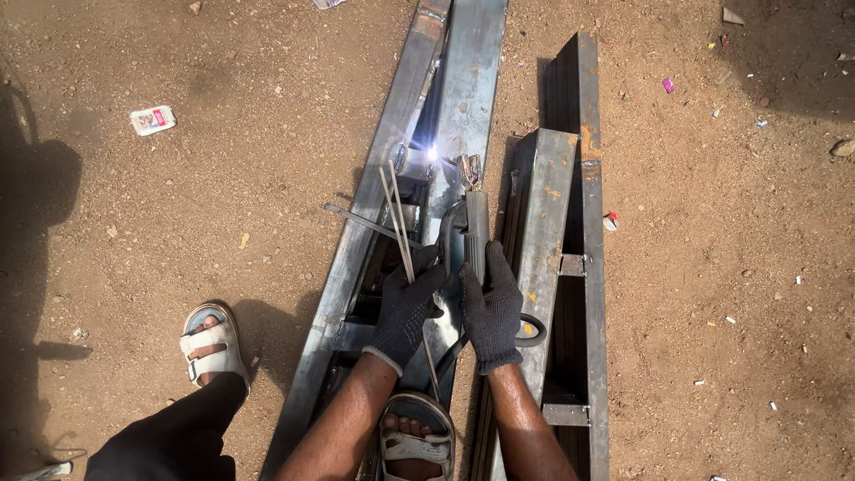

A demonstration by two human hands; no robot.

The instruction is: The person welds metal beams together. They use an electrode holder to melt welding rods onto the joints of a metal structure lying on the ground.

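My right hand (pixel 492 305), in a dark knit glove, grips the handle of a welding electrode holder (pixel 476 223). Its jaws point away from me, and a bright arc (pixel 433 153) burns at the rod tip on a joint of the long grey steel frame (pixel 463 71). My left hand (pixel 407 305), gloved the same way, holds several thin spare welding rods (pixel 396 209) that stick up and away from me. It also rests against the holder's cable just left of my right hand.
A second steel frame section (pixel 545 205) and a rusty channel (pixel 586 98) lie to the right on the brown dirt ground (pixel 712 267). My sandalled feet (pixel 212 343) stand by the frame. A small white packet (pixel 153 119) and bits of litter lie around.
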